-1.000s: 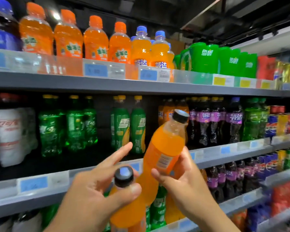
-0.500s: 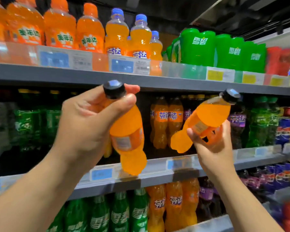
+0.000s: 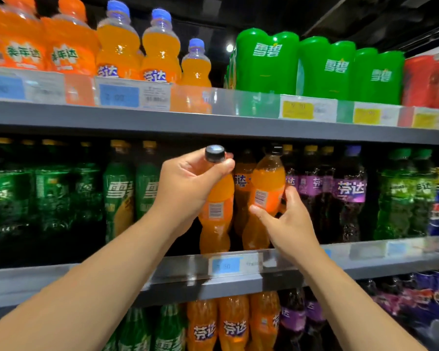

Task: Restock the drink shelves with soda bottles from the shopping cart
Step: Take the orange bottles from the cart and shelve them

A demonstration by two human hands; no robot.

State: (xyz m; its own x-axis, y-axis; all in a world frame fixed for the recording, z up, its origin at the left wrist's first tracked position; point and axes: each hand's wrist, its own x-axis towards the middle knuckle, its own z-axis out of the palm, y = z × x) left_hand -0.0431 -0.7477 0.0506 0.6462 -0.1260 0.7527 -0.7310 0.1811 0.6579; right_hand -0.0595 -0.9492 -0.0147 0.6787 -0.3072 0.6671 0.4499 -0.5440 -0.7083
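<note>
— Shelves of soda fill the whole wall. Green bottles [image 3: 119, 198] stand on the left and purple bottles [image 3: 347, 193] on the right. Where do the orange ones go?

— Between them, on the middle shelf [image 3: 23, 285]. The left hand [image 3: 188, 191] wraps its fingers round the top of one orange bottle [image 3: 216, 214]. Its bottom is down by the shelf front. I cannot tell if it touches.

— And the other?

— The right hand [image 3: 292, 229] pinches the second orange bottle [image 3: 265, 191] at its middle, thumb on one side, fingers on the other. That one leans a bit.

— How do you do it well?

— I think you stand the leaning one up first. Then slide it back to the orange bottles behind [image 3: 241, 183] and set the other beside it. Turn the names to the front, because the bar codes face out now. Let go only when each one stands flat.
</note>
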